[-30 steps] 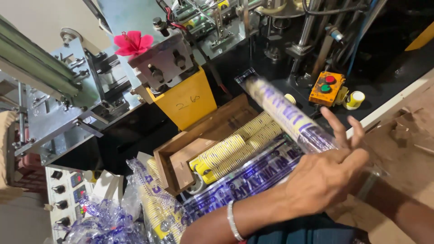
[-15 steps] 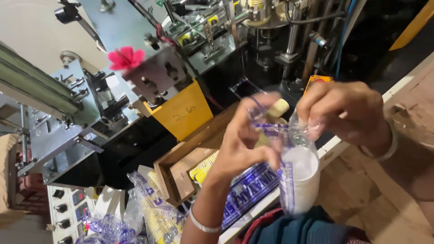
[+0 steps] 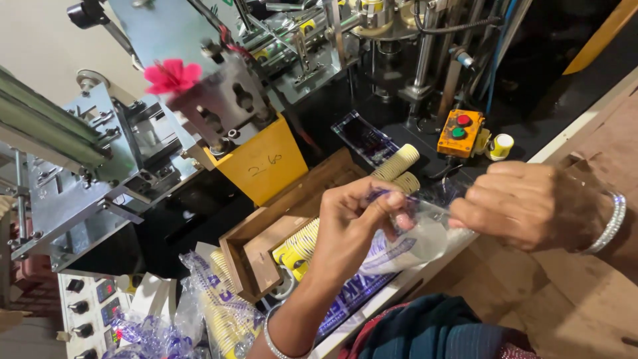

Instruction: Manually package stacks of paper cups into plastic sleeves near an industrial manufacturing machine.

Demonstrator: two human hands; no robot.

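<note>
Your left hand [image 3: 352,223] fingers pinch the clear printed plastic sleeve [image 3: 409,242] | your right hand [image 3: 525,206] fingers grip its other end | sleeve's long axis runs between both, touching each.

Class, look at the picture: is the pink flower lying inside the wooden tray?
No, the pink flower sits up on the grey metal machine, well above the wooden tray.

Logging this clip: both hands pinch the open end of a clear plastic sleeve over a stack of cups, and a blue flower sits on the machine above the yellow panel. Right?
Not quite: the flower is pink, not blue, as the head view shows. The rest stands: left hand and right hand pinch the clear plastic sleeve, with the yellow panel below the flower.
</note>
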